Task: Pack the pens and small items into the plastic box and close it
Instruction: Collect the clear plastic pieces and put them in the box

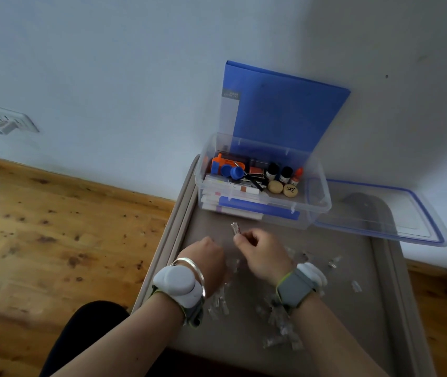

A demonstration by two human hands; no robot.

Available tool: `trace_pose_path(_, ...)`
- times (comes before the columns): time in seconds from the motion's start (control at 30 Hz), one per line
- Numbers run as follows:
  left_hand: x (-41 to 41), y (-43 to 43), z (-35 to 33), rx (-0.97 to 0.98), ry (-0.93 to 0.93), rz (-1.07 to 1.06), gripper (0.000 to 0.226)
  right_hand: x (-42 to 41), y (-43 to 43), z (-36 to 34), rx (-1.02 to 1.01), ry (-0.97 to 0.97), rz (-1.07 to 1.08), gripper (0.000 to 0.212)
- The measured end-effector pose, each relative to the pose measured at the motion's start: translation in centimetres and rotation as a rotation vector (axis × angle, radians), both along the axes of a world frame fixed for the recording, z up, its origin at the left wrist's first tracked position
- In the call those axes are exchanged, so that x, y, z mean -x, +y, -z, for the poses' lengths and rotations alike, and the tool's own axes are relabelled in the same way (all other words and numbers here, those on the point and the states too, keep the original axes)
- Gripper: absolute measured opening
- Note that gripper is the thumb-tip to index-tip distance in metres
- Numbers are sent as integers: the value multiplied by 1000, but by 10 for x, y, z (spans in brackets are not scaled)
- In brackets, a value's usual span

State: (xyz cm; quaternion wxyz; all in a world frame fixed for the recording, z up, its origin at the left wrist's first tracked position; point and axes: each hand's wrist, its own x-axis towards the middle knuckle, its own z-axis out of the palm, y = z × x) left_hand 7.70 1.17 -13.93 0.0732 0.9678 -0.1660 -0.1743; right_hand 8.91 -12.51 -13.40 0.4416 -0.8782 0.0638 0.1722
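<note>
Right hand (263,257) pinches a small clear item (235,229) at its fingertips. Left hand (207,258) is curled knuckles-up; whether it holds anything cannot be told. At 12 o'clock stands the open plastic box (308,216), with its lid (396,213) at 3 o'clock on the surface (347,330).

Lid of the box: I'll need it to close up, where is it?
In the head view, the lid lies flat on the table, just right of the open plastic box.
</note>
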Motion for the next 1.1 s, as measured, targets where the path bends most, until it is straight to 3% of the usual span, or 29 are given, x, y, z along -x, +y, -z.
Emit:
trace_pose_path(0.13,-2,-2,-10,459,-121,-487,24,14,3,-6,-358,147,117,14)
trace_pose_path(0.2,-3,-9,-16,715,-35,-676,25,16,4,-11,-525,156,155,12)
trace_pose_path(0.33,-3,-17,-30,1207,167,-893,23,9,-3,-30,-485,-47,104,9)
trace_pose_path(0.43,-3,-23,-42,1388,221,-906,19,2,-10,-49,-355,-148,-17,8)
trace_pose_path(0.6,-5,-24,-54,1451,325,-884,17,-73,-29,-76,63,-423,-45,14)
trace_pose_path(0.73,0,-21,-47,1406,400,-815,21,-140,-18,-59,549,-313,-276,18)
trace_pose_path(0.9,6,-17,-33,1384,434,-793,15,-157,-1,-34,666,-223,-464,21)
trace_pose_path(1.1,7,-10,-29,1360,434,-778,13,-157,4,-33,739,-222,-504,23)
